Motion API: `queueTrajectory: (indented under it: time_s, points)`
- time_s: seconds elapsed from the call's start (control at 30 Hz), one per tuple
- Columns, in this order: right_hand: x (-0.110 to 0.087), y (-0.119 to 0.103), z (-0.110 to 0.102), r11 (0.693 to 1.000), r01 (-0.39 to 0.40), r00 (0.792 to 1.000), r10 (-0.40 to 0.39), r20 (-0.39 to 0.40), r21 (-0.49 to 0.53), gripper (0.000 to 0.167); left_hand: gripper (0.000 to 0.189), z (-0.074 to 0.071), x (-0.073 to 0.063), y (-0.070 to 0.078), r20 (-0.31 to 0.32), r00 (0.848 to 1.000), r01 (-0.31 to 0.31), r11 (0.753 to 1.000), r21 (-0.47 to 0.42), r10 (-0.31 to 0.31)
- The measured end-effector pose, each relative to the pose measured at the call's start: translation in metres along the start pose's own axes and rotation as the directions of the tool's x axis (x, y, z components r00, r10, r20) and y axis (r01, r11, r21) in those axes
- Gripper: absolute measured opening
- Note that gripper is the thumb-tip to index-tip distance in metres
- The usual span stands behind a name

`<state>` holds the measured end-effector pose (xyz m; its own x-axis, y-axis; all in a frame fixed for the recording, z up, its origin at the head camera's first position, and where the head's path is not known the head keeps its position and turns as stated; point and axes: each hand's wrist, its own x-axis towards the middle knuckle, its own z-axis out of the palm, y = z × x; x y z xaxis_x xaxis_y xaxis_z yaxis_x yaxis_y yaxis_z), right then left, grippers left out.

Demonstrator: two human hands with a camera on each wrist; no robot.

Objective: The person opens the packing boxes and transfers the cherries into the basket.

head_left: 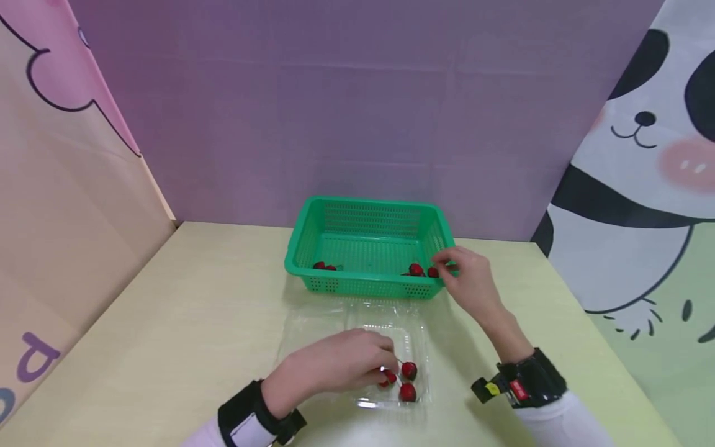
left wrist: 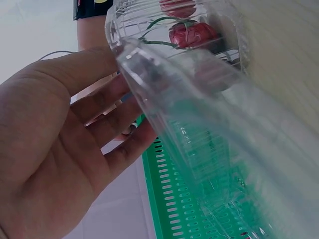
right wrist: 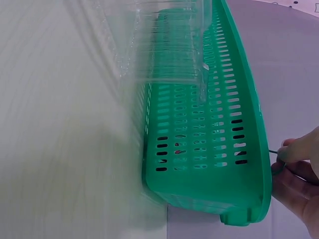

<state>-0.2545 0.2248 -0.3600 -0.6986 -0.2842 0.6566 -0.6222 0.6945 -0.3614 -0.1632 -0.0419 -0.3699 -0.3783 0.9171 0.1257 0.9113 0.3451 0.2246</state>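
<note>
My left hand (head_left: 349, 359) is over a clear plastic clamshell box (head_left: 422, 347), its fingertips at a red cherry (head_left: 388, 377). Clear plastic partly covers those fingertips in the left wrist view, so their grip on the cherry or its stem is unclear. Beside them in the box lie two more cherries, an upper one (head_left: 409, 370) and a lower one (head_left: 408, 392). At the right end of a green basket (head_left: 363, 287), my right hand (head_left: 472, 282) pinches a thin stem (right wrist: 273, 152) between thumb and finger. A cherry (head_left: 432, 272) shows just below these fingers.
More cherries lie in the basket, some at its front left (head_left: 319, 265) and others near the right (head_left: 416, 269). The clamshell's clear lid (head_left: 313, 323) spreads left of the box. A purple backdrop (head_left: 357, 124) stands behind the pale table (head_left: 223, 298).
</note>
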Motion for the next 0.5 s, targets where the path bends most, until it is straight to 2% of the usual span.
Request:
queueTrajectory:
  time_s: [0.17,0.3,0.5]
  points:
    - [-0.0020,-0.0015,0.0005,0.999,-0.042,0.998,0.042,0.043,-0.003,0.016,0.006,0.0015,-0.0003,0.0002,0.006,1.000,0.015,1.000,-0.011,-0.015]
    - [-0.0035,-0.0002,0.0014,0.999,-0.038,0.998,0.039,0.051,-0.019,0.015,0.006,0.0016,-0.0007,0.0004,0.015,1.000,0.024,1.000,-0.008,-0.024]
    - [-0.0051,0.0025,0.0024,0.999,-0.030,0.999,0.032,0.042,-0.027,0.015,0.006,0.0031,-0.0008,0.0004,0.011,1.000,0.000,0.999,0.034,-0.001]
